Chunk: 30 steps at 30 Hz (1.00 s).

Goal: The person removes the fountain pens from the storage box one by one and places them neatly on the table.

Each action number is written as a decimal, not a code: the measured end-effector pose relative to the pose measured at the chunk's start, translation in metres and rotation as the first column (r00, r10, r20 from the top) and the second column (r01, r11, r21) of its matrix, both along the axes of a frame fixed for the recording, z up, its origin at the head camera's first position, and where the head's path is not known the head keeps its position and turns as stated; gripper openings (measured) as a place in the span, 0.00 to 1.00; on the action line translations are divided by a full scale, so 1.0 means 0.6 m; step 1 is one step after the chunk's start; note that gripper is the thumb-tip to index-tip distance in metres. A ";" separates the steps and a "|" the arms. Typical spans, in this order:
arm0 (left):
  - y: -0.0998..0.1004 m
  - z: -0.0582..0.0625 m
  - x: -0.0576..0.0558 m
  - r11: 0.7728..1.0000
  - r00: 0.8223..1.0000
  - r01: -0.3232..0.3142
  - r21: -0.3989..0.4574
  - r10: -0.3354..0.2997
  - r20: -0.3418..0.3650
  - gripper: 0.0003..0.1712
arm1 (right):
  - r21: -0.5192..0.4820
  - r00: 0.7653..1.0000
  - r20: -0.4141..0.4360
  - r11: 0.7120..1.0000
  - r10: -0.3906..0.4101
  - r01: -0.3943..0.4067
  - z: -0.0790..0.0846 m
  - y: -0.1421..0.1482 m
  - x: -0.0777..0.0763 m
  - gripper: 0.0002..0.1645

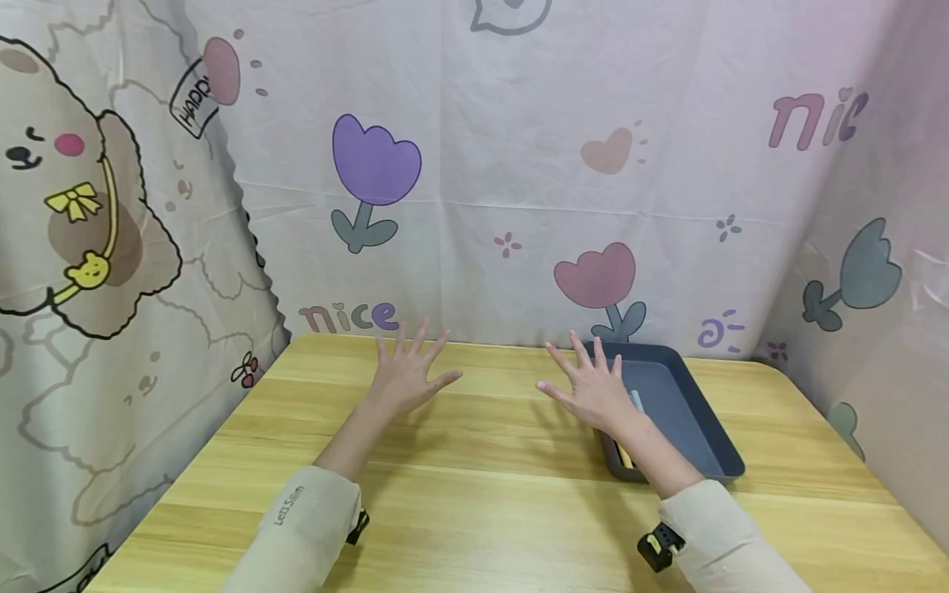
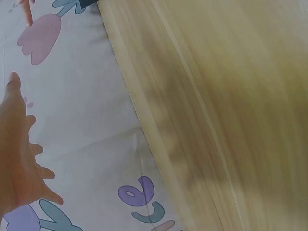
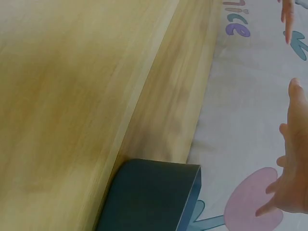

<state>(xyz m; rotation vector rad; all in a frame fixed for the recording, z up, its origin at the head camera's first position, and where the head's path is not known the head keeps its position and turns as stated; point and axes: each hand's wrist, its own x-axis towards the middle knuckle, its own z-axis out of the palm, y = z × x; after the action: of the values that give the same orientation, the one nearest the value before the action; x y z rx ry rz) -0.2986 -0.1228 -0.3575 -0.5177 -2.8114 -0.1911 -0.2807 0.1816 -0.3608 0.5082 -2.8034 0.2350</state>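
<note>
Both hands up over the wooden table [image 1: 474, 511], and it's fingers wide apart on my left hand [image 1: 404, 383], fingers wide apart on my right hand [image 1: 599, 397], nothing gripped in either! Over on my right sits the dark tray [image 1: 678, 408], its left side partly hidden behind my right hand and forearm. The right wrist view shows a gap: those fingers are clear of the tray's wall. Inside, a light blue stick [image 1: 636, 400] peeks out just beside my right hand, and a yellow one [image 1: 625, 455] shows nearer my forearm, both partly covered. My left fingers are well apart from the tray, pointing toward the tulip-print curtain [image 1: 482, 272]!
</note>
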 end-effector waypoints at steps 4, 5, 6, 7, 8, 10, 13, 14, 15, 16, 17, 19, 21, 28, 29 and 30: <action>0.015 0.003 -0.003 1.000 1.000 0.008 -0.009 -0.008 0.009 0.43 | 0.007 1.000 0.000 1.000 -0.002 0.002 0.002 0.009 0.001 0.44; 0.022 0.003 -0.003 1.000 1.000 0.016 -0.005 -0.016 0.013 0.43 | 0.009 1.000 0.004 1.000 -0.005 0.005 0.003 0.012 0.002 0.44; 0.028 0.004 -0.003 1.000 1.000 0.021 -0.003 -0.021 0.018 0.43 | 0.009 1.000 0.006 1.000 -0.006 0.006 0.004 0.015 0.003 0.44; 0.036 0.005 -0.003 1.000 0.999 0.027 0.003 -0.027 0.024 0.43 | 0.011 1.000 0.005 1.000 -0.006 0.006 0.006 0.019 0.005 0.44; 0.045 0.005 -0.002 0.999 0.999 0.036 0.005 -0.036 0.028 0.43 | 0.012 1.000 0.006 1.000 -0.009 0.009 0.007 0.023 0.007 0.44; 0.063 0.006 -0.001 0.998 0.997 0.061 0.014 -0.061 0.036 0.43 | 0.016 1.000 0.000 1.000 -0.015 0.015 0.009 0.032 0.013 0.44; 0.091 0.003 0.000 0.998 0.997 0.070 -0.006 -0.070 0.035 0.42 | 0.021 1.000 -0.012 1.000 -0.019 0.019 0.010 0.047 0.020 0.44; 0.101 0.001 0.000 0.997 0.996 0.078 -0.003 -0.078 0.037 0.42 | 0.019 1.000 -0.017 1.000 -0.019 0.020 0.010 0.052 0.023 0.44; 0.110 -0.002 0.001 0.997 0.996 0.082 -0.002 -0.082 0.036 0.42 | 0.018 1.000 -0.020 1.000 -0.019 0.020 0.010 0.058 0.024 0.44; 0.120 -0.004 0.001 0.996 0.995 0.090 0.000 -0.090 0.033 0.42 | 0.020 1.000 -0.020 1.000 -0.022 0.022 0.010 0.064 0.026 0.44; 0.130 -0.007 0.001 0.996 0.995 0.091 0.000 -0.091 0.037 0.42 | 0.018 1.000 -0.021 1.000 -0.022 0.022 0.011 0.070 0.028 0.44; 0.152 -0.012 0.002 0.993 0.993 0.112 0.024 -0.113 0.043 0.42 | 0.010 0.999 -0.017 1.000 -0.029 0.029 0.011 0.083 0.031 0.44; 0.175 -0.015 0.005 0.989 0.989 0.135 0.058 -0.138 0.057 0.41 | -0.007 0.999 0.001 0.999 -0.039 0.039 0.011 0.098 0.035 0.44; 0.259 -0.035 0.018 0.969 0.973 0.186 0.164 -0.204 0.106 0.40 | -0.065 0.989 0.089 0.990 -0.116 0.122 0.007 0.163 0.054 0.44; 0.270 -0.040 0.020 0.967 0.971 0.185 0.177 -0.208 0.119 0.40 | -0.077 0.987 0.100 0.988 -0.125 0.132 0.005 0.172 0.057 0.44; 0.280 -0.045 0.022 0.964 0.969 0.187 0.191 -0.212 0.126 0.40 | -0.088 0.985 0.111 0.986 -0.133 0.143 0.003 0.181 0.059 0.44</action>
<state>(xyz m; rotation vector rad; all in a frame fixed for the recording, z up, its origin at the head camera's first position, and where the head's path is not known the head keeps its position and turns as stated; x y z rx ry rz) -0.2857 0.0451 -0.3846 -0.7738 -2.8400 -0.5365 -0.2450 0.2902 -0.3590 0.2852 -2.8960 0.3749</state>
